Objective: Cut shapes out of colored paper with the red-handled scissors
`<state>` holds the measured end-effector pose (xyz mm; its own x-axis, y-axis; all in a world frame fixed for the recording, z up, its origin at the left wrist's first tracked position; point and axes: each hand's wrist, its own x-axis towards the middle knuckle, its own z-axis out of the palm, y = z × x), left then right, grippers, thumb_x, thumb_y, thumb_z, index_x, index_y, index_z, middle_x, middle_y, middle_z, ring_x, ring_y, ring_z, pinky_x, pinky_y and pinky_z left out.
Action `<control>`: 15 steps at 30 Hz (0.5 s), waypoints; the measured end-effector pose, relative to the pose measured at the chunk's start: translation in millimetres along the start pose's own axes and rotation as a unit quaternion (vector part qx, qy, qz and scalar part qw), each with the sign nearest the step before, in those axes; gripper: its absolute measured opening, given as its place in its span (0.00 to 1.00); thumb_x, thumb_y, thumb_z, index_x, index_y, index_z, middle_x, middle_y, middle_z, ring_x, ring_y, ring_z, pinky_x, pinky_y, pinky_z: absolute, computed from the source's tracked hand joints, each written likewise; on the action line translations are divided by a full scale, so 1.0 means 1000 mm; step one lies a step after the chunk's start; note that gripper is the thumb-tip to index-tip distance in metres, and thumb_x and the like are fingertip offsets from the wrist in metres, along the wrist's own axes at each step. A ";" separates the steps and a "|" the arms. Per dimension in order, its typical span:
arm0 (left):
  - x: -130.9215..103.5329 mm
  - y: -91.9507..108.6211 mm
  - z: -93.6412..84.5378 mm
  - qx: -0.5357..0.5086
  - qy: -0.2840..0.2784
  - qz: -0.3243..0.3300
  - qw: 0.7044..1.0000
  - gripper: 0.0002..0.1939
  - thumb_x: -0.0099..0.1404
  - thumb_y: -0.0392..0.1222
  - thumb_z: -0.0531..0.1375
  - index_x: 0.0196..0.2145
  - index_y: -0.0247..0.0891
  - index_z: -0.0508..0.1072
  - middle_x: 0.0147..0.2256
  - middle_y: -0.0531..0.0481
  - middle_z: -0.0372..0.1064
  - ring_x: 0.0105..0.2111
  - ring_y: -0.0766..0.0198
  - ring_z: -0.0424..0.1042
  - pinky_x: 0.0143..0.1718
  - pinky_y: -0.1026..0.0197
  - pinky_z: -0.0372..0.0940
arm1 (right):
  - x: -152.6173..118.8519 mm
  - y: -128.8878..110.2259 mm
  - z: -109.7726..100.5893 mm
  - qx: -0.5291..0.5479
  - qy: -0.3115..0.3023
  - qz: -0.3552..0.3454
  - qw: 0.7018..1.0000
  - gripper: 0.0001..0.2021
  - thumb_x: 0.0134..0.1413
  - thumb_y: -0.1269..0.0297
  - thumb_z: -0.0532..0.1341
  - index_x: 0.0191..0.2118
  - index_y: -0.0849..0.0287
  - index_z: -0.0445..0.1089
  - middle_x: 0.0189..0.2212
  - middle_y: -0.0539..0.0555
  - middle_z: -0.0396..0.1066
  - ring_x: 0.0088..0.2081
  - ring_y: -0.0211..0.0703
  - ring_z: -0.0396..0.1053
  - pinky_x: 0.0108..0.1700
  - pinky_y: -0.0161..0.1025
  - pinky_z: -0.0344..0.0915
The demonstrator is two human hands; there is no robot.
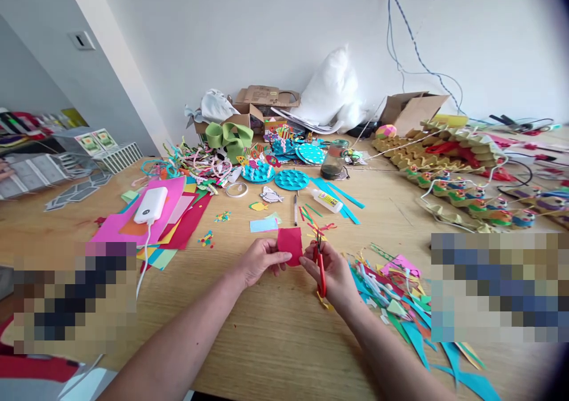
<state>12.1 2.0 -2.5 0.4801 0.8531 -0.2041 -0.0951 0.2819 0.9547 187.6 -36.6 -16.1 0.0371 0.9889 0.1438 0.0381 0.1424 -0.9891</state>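
Note:
Between my thumb and fingers, my left hand (263, 262) pinches a small square of red paper (290, 244) by its left side. A pair of scissors (320, 270) with red handles sits in my right hand (334, 271), blades pointing away from me. The right fingertips are also close to the red paper's lower right edge; whether they touch it I cannot tell. Just beyond the hands lie a light blue paper piece (263, 225), a yellow paper fish (258, 206), a white fish cutout (271, 196), a pen (296, 210) and a glue bottle (328, 200).
Coloured paper sheets and a white power bank (151, 204) lie at left. Paper scraps (400, 306) spread at right, near egg cartons (462, 193) holding painted figures. Blue scalloped discs (291, 179), a glass jar (334, 161) and cardboard boxes (267, 95) stand at the back.

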 end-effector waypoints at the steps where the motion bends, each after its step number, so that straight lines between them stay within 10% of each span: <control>1: 0.000 -0.001 0.000 0.012 -0.005 -0.003 1.000 0.15 0.48 0.46 0.67 0.30 0.32 0.75 0.22 0.50 0.69 0.20 0.70 0.64 0.18 0.69 0.56 | 0.000 -0.001 0.000 0.004 0.001 0.001 1.000 0.18 0.40 0.55 0.70 0.32 0.59 0.64 0.30 0.52 0.66 0.31 0.41 0.67 0.34 0.37 0.66; 11: 0.001 -0.005 -0.001 0.103 0.007 0.016 0.995 0.15 0.53 0.48 0.63 0.31 0.32 0.74 0.23 0.48 0.70 0.21 0.67 0.65 0.19 0.66 0.57 | -0.001 -0.001 0.001 -0.009 0.005 0.010 1.000 0.17 0.42 0.55 0.69 0.32 0.59 0.63 0.30 0.52 0.65 0.32 0.42 0.66 0.35 0.37 0.65; 15: 0.000 -0.006 -0.002 0.324 0.113 0.174 0.923 0.06 0.55 0.40 0.60 0.28 0.35 0.75 0.26 0.46 0.70 0.28 0.63 0.68 0.29 0.63 0.61 | -0.002 -0.007 0.000 -0.127 0.061 -0.026 0.990 0.15 0.48 0.54 0.65 0.33 0.59 0.64 0.29 0.53 0.67 0.33 0.43 0.65 0.38 0.39 0.62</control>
<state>10.7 1.1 -9.1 0.3184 0.9327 0.1692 0.3669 -0.2858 0.8853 187.5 -39.4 -9.6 0.1481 0.9660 0.2119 0.2915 0.1621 -0.9427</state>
